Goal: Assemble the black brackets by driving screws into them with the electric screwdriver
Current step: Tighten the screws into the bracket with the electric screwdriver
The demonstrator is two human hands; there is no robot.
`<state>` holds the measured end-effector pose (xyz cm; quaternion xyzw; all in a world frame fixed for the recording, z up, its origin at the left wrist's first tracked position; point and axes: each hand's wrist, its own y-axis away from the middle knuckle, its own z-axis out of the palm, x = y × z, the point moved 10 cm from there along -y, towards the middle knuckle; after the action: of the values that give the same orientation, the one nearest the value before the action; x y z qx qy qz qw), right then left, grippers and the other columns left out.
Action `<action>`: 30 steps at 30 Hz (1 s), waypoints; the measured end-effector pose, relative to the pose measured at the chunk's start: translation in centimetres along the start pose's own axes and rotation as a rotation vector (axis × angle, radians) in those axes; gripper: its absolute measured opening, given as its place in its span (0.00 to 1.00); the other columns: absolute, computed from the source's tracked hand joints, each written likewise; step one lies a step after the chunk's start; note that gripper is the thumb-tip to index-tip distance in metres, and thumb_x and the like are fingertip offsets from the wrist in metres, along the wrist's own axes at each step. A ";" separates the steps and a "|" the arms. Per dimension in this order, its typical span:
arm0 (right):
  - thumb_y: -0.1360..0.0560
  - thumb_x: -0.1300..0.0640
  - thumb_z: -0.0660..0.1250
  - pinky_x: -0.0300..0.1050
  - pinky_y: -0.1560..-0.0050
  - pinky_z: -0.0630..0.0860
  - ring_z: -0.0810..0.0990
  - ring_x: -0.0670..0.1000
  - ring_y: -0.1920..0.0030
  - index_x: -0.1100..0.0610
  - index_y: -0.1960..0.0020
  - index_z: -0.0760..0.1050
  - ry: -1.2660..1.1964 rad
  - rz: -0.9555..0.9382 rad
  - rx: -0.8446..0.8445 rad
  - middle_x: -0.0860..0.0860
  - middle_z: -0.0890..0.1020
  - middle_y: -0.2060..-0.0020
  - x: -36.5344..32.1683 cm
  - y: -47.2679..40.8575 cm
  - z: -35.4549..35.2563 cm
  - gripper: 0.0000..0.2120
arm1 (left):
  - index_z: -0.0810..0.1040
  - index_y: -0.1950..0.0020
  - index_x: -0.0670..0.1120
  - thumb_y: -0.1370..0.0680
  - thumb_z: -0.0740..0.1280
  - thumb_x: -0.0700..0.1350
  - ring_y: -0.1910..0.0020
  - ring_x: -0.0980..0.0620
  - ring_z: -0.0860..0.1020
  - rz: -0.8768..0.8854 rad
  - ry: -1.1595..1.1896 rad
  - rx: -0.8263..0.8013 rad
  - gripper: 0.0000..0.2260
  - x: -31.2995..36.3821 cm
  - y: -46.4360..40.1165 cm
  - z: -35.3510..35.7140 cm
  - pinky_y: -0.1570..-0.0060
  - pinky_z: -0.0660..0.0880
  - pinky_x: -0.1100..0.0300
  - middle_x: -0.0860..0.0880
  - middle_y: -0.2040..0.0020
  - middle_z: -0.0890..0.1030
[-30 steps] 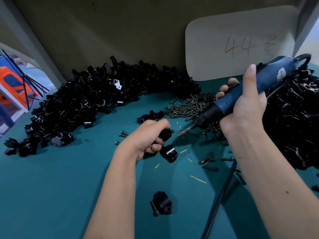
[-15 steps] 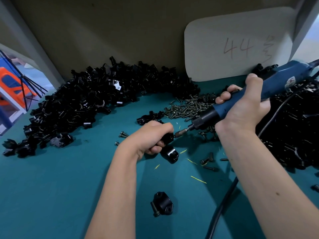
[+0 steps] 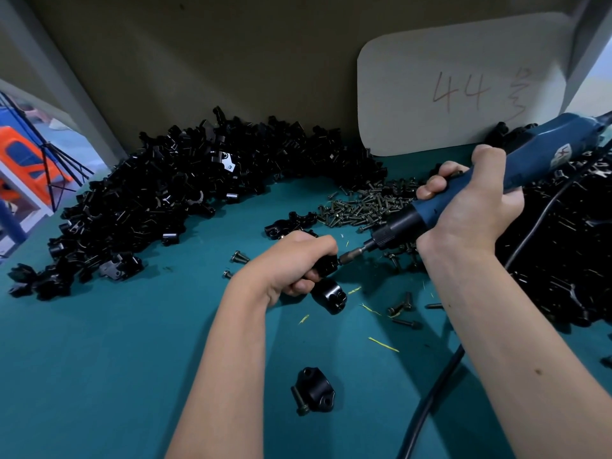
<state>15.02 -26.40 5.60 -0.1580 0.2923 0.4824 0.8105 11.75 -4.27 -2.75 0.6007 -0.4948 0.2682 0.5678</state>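
Swung down from mid-air and now seated, bit of the screwdriver (image 3: 496,180) clamped in the right hand (image 3: 470,207), against the bracket (image 3: 326,265) gripped by the left hand (image 3: 291,263) mid-desk — driving looks underway.

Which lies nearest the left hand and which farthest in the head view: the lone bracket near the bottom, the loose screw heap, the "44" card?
1. Loose screw heap, just up-right of the left hand.
2. Lone bracket, below the hand, toward the viewer.
3. "44" card, against the back wall, upper right.
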 end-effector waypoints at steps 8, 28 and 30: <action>0.23 0.61 0.66 0.43 0.70 0.68 0.69 0.50 0.74 0.56 0.48 0.65 0.003 -0.004 -0.009 0.53 0.73 0.69 0.1 0.0 0.0 0.11 | 0.63 0.67 0.52 0.27 0.64 0.49 0.79 0.54 0.59 -0.002 0.010 0.001 0.12 0.0 0.0 0.1 0.77 0.54 0.67 0.52 0.73 0.63; 0.24 0.61 0.67 0.43 0.71 0.68 0.70 0.50 0.74 0.56 0.48 0.65 0.009 -0.020 -0.020 0.52 0.73 0.70 -0.1 0.1 0.2 0.10 | 0.64 0.67 0.52 0.29 0.64 0.50 0.79 0.55 0.59 -0.003 0.010 -0.009 0.11 0.0 -0.1 0.1 0.78 0.55 0.68 0.52 0.73 0.62; 0.24 0.61 0.67 0.43 0.71 0.68 0.70 0.50 0.74 0.56 0.48 0.66 0.007 -0.018 -0.023 0.52 0.74 0.70 0.0 0.1 0.2 0.10 | 0.64 0.67 0.52 0.28 0.64 0.50 0.79 0.55 0.59 -0.005 0.008 -0.009 0.11 0.0 -0.1 0.1 0.78 0.55 0.68 0.52 0.73 0.62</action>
<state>14.96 -26.26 5.79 -0.1717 0.2881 0.4779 0.8119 11.79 -4.39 -2.77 0.5982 -0.4923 0.2671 0.5732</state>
